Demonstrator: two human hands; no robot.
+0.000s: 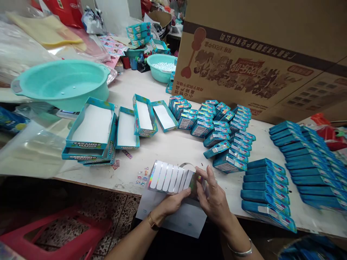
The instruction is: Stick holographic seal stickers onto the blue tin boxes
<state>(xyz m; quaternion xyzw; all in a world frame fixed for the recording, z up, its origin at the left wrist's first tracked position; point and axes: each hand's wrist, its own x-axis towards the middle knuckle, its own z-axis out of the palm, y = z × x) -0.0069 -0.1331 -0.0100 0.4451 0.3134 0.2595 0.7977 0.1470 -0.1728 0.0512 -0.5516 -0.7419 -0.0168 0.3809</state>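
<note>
Near edge: left hand (170, 204) and right hand (214, 198) both pinching one glossy holographic sticker sheet (173, 177), six oblong white strips showing, above flat white paper (176, 216).

Two round turquoise plastic basins stand on the table: a large one (61, 83) and a smaller one (162, 66) holding white beads. Four open teal cardboard display trays (93, 124) lie nearby, and one red plastic stool (58, 233) stands below.

At the lower centre of the frame are 2 bare forearms without sleeves: the left hand (170, 204) wears a gold-toned wristwatch (152, 221), the right hand (215, 202) a thin silver bangle (241, 251).
</note>
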